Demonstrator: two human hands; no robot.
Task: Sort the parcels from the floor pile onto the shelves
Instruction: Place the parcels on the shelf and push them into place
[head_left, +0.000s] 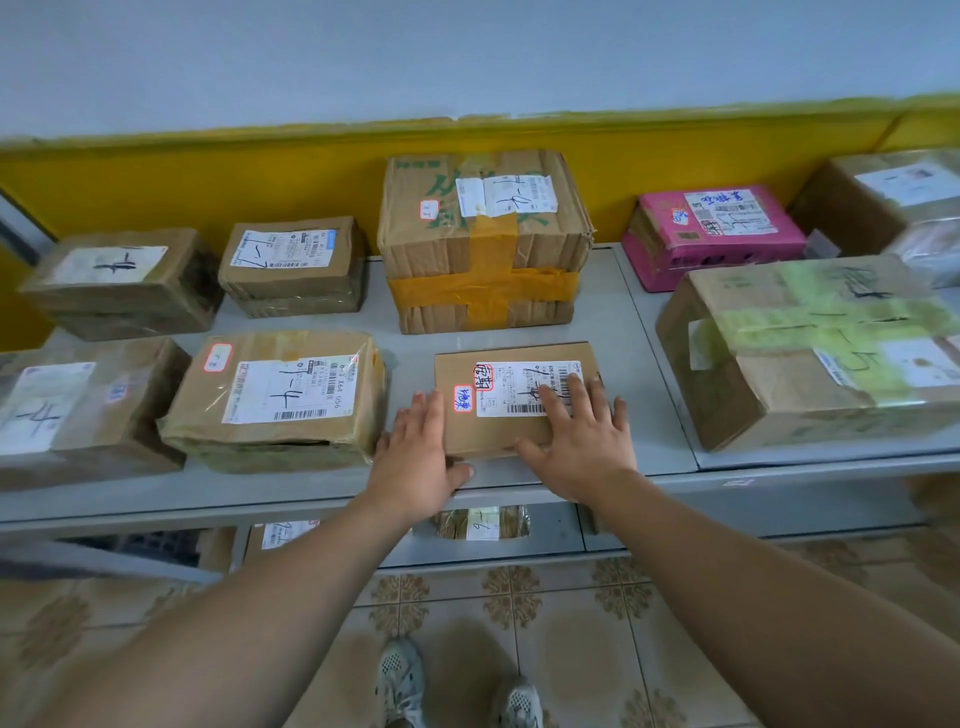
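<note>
A flat brown parcel (470, 428) with a white shipping label lies on the grey shelf (613, 332), near its front edge. My left hand (415, 457) lies with straight fingers against the parcel's left side, thumb along its front edge. My right hand (582, 441) rests flat on the parcel's top, with spread fingers covering part of the label. The floor pile is out of view.
Other parcels crowd the shelf: a taped box (275, 400) at the left, a tall box with yellow tape (483, 244) behind, a pink box (711, 234), and a large box (810, 353) at the right. A lower shelf holds more parcels (483, 522). Below is tiled floor (571, 649).
</note>
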